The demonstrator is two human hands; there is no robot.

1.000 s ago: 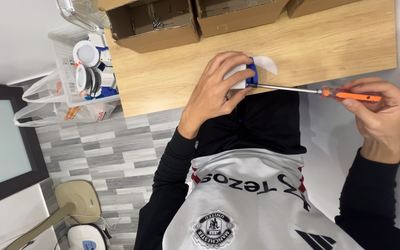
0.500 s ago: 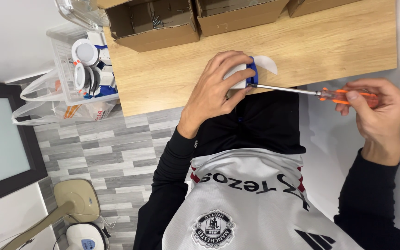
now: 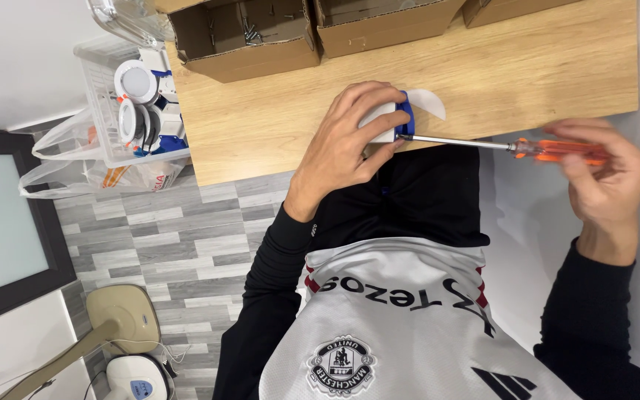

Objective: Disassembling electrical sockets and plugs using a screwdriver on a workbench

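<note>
Orange-handled screwdriver [image 3: 527,147], pinched in the right hand [image 3: 601,181], meets the white-and-blue fitting [image 3: 390,122] at frame centre; left hand [image 3: 346,144] clamps it on the bench [image 3: 275,126]. Keeping the shaft square should prevent slipping.

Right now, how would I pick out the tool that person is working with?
Find the wooden table and follow its near edge to the left hand, which presses on a small white and blue part. A thin metal shaft runs from that part to the right hand: that is the screwdriver. Its bright orange handle sets it apart from everything nearby.
</note>
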